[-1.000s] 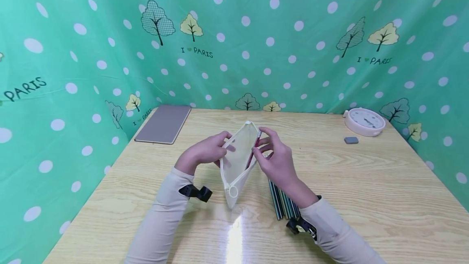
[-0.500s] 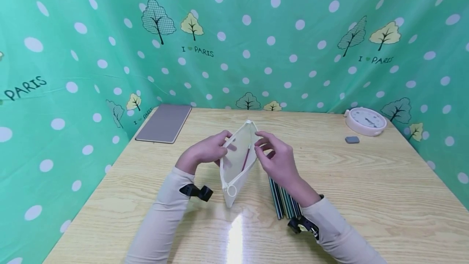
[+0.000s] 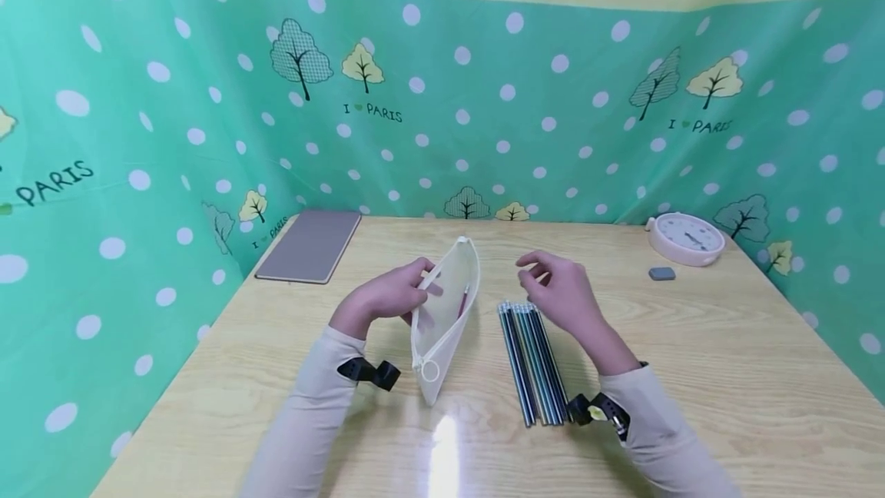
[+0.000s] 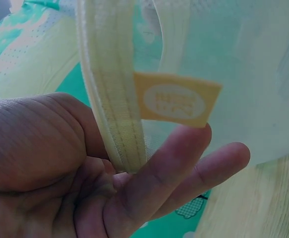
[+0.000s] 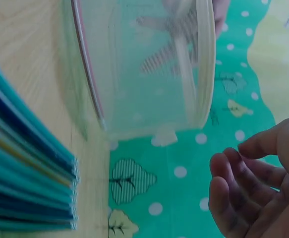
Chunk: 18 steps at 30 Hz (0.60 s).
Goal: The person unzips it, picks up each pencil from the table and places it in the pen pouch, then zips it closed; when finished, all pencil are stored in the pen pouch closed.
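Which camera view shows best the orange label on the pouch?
The left wrist view. There the orange label is large and clear, with its pale oval print in sight. The head and right wrist views show the pouch, but I cannot make out the label in either.

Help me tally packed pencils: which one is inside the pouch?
The reddish pencil; the other pencils lie side by side on the table, outside the pouch.

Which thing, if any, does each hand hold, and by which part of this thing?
The left hand holds the pouch by the left rim of its open mouth. The right hand holds nothing.
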Available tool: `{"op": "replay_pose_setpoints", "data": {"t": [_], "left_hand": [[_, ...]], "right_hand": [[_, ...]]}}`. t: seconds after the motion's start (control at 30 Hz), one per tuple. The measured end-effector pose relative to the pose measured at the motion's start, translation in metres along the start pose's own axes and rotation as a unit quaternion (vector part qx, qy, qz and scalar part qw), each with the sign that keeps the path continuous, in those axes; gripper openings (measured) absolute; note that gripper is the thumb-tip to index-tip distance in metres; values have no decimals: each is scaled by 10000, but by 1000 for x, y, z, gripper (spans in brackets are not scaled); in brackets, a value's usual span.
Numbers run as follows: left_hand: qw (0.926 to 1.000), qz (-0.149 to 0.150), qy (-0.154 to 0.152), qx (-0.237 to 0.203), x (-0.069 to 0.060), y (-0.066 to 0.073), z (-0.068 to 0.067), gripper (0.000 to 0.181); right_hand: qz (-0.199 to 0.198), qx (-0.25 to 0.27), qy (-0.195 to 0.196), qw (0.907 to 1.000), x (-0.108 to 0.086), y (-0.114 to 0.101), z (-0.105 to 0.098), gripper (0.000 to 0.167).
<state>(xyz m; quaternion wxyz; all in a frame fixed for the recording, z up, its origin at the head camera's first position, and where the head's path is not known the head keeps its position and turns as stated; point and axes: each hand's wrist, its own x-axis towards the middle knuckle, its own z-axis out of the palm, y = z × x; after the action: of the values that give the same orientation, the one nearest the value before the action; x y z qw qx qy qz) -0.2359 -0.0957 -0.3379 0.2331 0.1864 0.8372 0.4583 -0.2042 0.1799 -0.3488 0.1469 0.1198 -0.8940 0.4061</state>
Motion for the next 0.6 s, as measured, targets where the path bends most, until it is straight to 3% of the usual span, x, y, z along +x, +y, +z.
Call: {"op": "replay_pose_setpoints", "data": {"t": [0.17,0.3,0.37,0.47,0.6], "left_hand": [[9999,-19,12,-107,-1,-3,-2,38],[9999,-45,-41,-142,1,-2,-2,40],[9999,-44,-67,-138,2,-3,-1,40],[9998,-73,-78,-142,3,-2,-1,43],[9998,-74,-71,-156,2,-3,-1,44]], "right_hand": [[209,-297,13,9993,6,11,-21,21],[482,-581,-604,9953,9,24,-25,25],[675,-787,-1210,9872,11,32,-20,27],[907,-1185,-2018,9680,15,44,-10,29],[1076,-1466,-2553,9496,17,57,2,31]]}}
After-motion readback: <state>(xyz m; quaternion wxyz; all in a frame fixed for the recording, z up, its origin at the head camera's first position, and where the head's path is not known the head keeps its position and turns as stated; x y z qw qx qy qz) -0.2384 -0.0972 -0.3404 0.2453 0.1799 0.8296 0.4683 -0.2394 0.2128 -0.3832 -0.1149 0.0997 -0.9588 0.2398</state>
